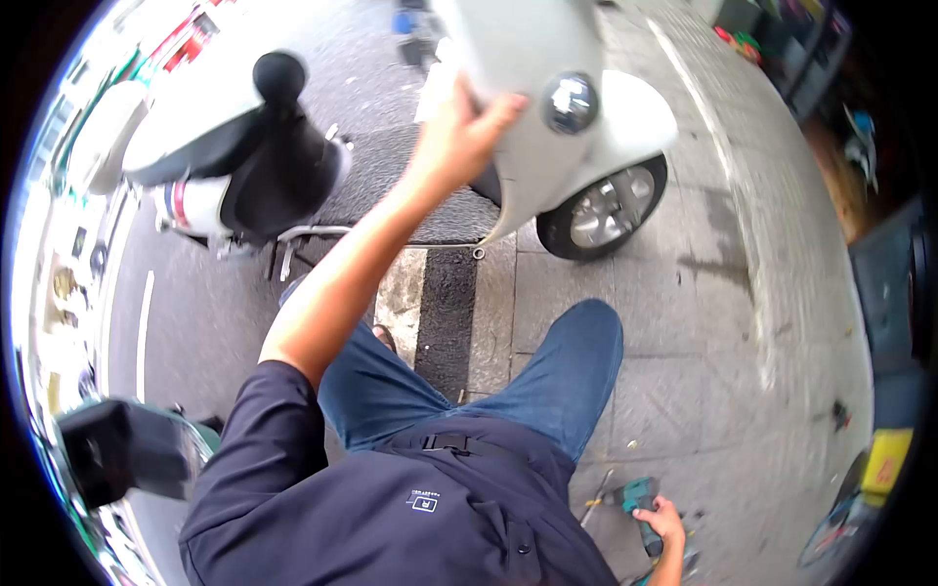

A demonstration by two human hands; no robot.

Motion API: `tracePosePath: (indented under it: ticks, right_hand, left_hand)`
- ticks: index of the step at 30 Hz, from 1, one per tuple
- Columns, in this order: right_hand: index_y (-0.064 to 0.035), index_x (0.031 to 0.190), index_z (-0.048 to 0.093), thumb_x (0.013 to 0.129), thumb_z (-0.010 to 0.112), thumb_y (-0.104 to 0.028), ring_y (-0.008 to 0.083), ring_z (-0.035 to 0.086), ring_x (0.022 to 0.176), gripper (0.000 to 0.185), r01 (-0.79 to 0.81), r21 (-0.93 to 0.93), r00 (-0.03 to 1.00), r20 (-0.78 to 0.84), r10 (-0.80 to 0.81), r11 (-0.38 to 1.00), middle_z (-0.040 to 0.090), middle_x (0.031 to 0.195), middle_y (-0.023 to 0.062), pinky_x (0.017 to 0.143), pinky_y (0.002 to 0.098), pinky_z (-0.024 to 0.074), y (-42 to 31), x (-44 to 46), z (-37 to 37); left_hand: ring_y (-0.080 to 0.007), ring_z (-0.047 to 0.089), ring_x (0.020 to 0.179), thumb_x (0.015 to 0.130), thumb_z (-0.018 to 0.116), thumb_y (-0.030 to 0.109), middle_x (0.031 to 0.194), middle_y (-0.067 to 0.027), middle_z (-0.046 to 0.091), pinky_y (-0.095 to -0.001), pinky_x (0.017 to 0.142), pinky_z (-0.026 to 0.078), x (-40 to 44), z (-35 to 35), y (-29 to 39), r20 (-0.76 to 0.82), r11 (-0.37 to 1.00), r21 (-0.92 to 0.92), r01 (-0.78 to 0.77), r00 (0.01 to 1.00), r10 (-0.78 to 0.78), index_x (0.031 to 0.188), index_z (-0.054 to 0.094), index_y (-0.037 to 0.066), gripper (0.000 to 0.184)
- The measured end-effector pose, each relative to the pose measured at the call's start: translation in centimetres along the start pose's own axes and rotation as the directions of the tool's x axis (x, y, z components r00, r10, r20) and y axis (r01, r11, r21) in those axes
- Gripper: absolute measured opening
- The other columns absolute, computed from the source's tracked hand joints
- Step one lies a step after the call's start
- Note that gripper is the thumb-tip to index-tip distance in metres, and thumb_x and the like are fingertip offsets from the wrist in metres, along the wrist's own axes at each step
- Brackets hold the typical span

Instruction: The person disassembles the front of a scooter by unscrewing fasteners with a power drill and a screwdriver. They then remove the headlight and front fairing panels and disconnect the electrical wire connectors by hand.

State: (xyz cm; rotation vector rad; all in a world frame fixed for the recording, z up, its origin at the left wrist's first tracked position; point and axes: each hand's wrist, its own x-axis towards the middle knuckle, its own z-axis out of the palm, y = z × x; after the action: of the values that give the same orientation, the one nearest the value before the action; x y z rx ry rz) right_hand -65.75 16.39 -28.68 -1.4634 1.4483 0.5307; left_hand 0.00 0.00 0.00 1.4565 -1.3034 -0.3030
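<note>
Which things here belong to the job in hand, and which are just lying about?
Likely part of the job:
- white scooter, left hand at its front panel
- teal power tool, in the right hand

Apparently just about:
- yellow object, right edge
- small dark object on the paving

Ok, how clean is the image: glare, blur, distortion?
Head view: street along the left edge washed out to white; head view: left hand and scooter's front panel look slightly soft, motion perhaps; head view: wide-angle bowing, black corners, far right dim; head view: drill in the right hand small but recognisable.
</note>
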Motion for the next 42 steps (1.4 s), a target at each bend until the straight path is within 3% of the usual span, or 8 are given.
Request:
tracePosePath:
  ticks: [3,7,15,21,24,27,33,42]
  right_hand:
    - [0.0022,0.098,0.061,0.068,0.080,-0.017,0.0200,0.059,0.080,0.040,0.084,0.111,0.866,-0.500,-0.018,0.990,0.066,0.084,0.0123,0.074,0.0354,0.0491,-11.4,1.1,-8.6]
    - [0.0028,0.122,0.055,0.079,0.071,-0.012,0.0233,0.060,0.092,0.049,0.690,0.157,0.416,-0.885,-0.209,0.706,0.063,0.104,0.0127,0.085,0.0362,0.0484,-19.3,0.6,-16.1]
    - [0.0050,0.128,0.052,0.093,0.063,-0.024,0.0259,0.057,0.111,0.047,0.992,-0.092,-0.087,-0.994,-0.069,0.087,0.057,0.126,0.0153,0.095,0.0391,0.0472,-44.9,-4.1,-11.5]
    - [-0.0020,0.134,0.040,0.088,0.067,-0.024,0.0343,0.048,0.119,0.058,0.743,-0.666,-0.513,-0.630,-0.583,0.067,0.042,0.135,0.0197,0.102,0.0472,0.0390,-55.8,-10.5,-6.6]
    - [-0.0011,0.122,0.048,0.080,0.070,-0.014,0.0344,0.050,0.114,0.049,0.617,-0.777,-0.580,-0.343,-0.739,-0.124,0.045,0.130,0.0230,0.096,0.0455,0.0437,-59.2,-13.5,-7.0]
    - [-0.0008,0.114,0.056,0.078,0.073,-0.015,0.0343,0.053,0.110,0.042,0.523,-0.806,-0.541,-0.064,-0.838,-0.276,0.052,0.122,0.0213,0.093,0.0439,0.0442,-62.3,-16.9,-10.5]
    - [0.0004,0.119,0.056,0.083,0.066,-0.014,0.0365,0.049,0.116,0.040,0.376,-0.925,-0.660,-0.311,-0.684,0.058,0.052,0.123,0.0198,0.101,0.0447,0.0372,-71.1,-16.4,-19.8]
    - [0.0034,0.108,0.052,0.090,0.046,-0.011,0.0257,0.048,0.113,0.024,0.556,-0.831,-0.678,-0.437,-0.590,-0.023,0.051,0.113,0.0157,0.103,0.0370,0.0341,-78.5,-12.0,-23.2]
  left_hand:
    - [-0.0349,0.067,0.094,0.090,0.064,0.041,0.102,-0.0261,0.063,-0.0439,0.082,0.054,0.8,-2.3,0.4,-0.092,0.977,0.195,-0.092,0.990,0.111,0.117,0.045,-0.004,0.057]
    - [-0.0328,0.063,0.102,0.088,0.064,0.018,0.110,-0.0233,0.060,-0.0407,0.086,0.052,-2.3,-1.9,-0.5,-0.068,0.998,-0.039,-0.042,0.997,0.039,0.122,0.048,-0.002,0.043]
    - [-0.0383,0.048,0.126,0.080,0.074,0.030,0.140,-0.0231,0.045,-0.0445,0.106,0.041,-11.1,-0.7,8.6,0.340,0.935,-0.089,-0.344,0.872,0.353,0.145,0.033,0.002,0.082]
    - [-0.0339,0.057,0.114,0.075,0.078,0.020,0.127,-0.0227,0.053,-0.0393,0.096,0.046,-12.3,-0.9,8.7,-0.148,0.855,-0.419,-0.306,0.952,0.268,0.140,0.036,-0.004,0.081]
    - [-0.0149,0.064,0.098,0.086,0.070,0.010,0.107,-0.0084,0.066,-0.0292,0.082,0.053,-11.8,-3.5,7.1,-0.237,0.773,-0.560,-0.298,0.952,0.195,0.120,0.059,0.000,0.036]
    - [-0.0198,0.062,0.103,0.084,0.067,0.013,0.123,-0.0132,0.058,-0.0354,0.093,0.050,-9.8,-8.6,7.4,-0.190,0.603,-0.782,-0.160,0.982,0.015,0.134,0.046,0.001,0.055]
    - [-0.0207,0.067,0.081,0.078,0.072,0.015,0.110,-0.0157,0.064,-0.0341,0.074,0.057,-6.8,-16.7,4.1,-0.213,0.501,-0.861,-0.094,0.959,-0.186,0.124,0.055,-0.002,0.052]
    - [-0.0117,0.063,0.090,0.072,0.082,0.008,0.103,-0.0067,0.066,-0.0279,0.081,0.052,-3.2,-20.1,-2.9,-0.013,0.497,-0.866,0.050,0.992,-0.123,0.122,0.056,0.000,0.056]
